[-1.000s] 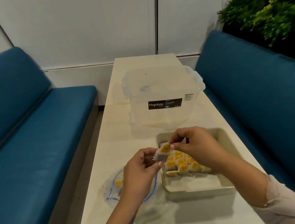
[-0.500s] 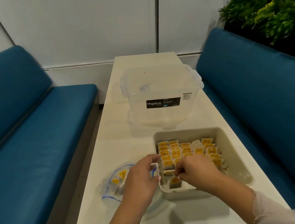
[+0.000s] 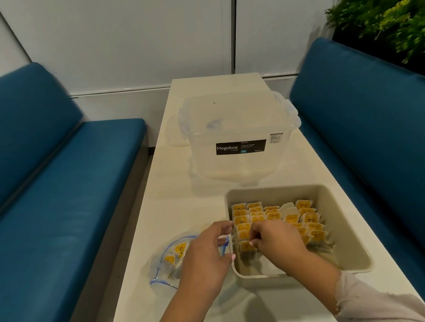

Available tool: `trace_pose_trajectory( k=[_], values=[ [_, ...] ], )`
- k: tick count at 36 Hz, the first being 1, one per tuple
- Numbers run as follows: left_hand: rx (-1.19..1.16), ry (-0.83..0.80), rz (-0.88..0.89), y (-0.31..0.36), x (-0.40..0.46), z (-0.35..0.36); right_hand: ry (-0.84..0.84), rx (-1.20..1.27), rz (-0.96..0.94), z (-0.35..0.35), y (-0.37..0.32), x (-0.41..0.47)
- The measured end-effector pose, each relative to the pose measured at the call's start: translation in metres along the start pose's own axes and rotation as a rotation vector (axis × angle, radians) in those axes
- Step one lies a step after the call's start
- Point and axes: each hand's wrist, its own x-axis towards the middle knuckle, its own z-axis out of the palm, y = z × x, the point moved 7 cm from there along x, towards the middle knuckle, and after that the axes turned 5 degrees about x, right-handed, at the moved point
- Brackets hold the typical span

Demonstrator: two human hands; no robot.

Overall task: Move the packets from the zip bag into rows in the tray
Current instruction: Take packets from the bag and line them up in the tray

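Beige tray (image 3: 349, 229) holding rows of yellow packets (image 3: 291, 218); right hand (image 3: 276, 239) pinches one packet (image 3: 246, 246). Left hand (image 3: 206, 258), fingers relaxed, touches the tray's rim above a bag (image 3: 168, 263) containing few packets.

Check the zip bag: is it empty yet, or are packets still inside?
Not empty. The zip bag beside the tray shows at least two yellow-labelled packets through its clear plastic.

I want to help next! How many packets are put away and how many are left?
Most look done: several rows of yellow packets already stand in the tray. Right now the right hand is setting one more packet at the near end of the left row, while the left hand rests at the tray's edge. Left: a few packets in the zip bag.
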Motion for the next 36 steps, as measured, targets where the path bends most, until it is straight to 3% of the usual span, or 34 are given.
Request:
trace_pose_trajectory(
  k=[24,36],
  values=[
    [-0.005,0.014,-0.005,0.001,-0.003,-0.006,0.030,0.042,-0.023,-0.004,0.000,-0.005],
    [-0.133,0.400,0.082,-0.028,-0.005,-0.089,0.065,0.182,-0.103,-0.028,-0.040,-0.003]
  ],
)
